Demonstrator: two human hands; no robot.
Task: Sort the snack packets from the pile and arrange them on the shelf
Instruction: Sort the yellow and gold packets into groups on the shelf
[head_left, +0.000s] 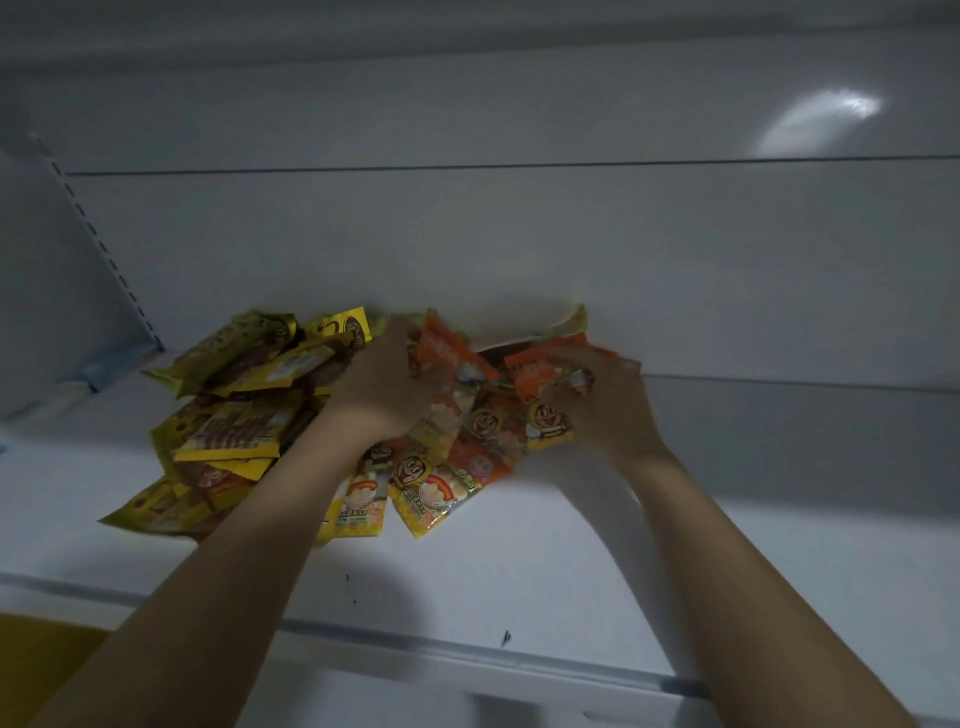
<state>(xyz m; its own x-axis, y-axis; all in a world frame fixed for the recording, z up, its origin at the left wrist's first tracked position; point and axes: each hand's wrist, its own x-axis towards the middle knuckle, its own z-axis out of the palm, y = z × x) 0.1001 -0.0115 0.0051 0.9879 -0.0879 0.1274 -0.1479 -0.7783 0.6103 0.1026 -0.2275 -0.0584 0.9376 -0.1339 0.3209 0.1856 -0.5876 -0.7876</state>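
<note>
Packets (244, 426) piled, long axes mixed; right hand (608, 410) pinching orange packet (532, 371)

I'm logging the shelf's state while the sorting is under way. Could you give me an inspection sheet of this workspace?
Surface: white shelf, dimly lit, with a few dark specks near its front edge.
Job's things: one mixed pile; yellow-brown packets on its left, orange packets on its right; none set in rows yet.
Clutter: nothing seen.
Hands: left hand rests on the middle of the pile, its fingers hidden among the packets; right hand grips an orange packet at the pile's right side.
Cables: nothing seen.
Surroundings: white back panel; slotted upright at the left.
</note>
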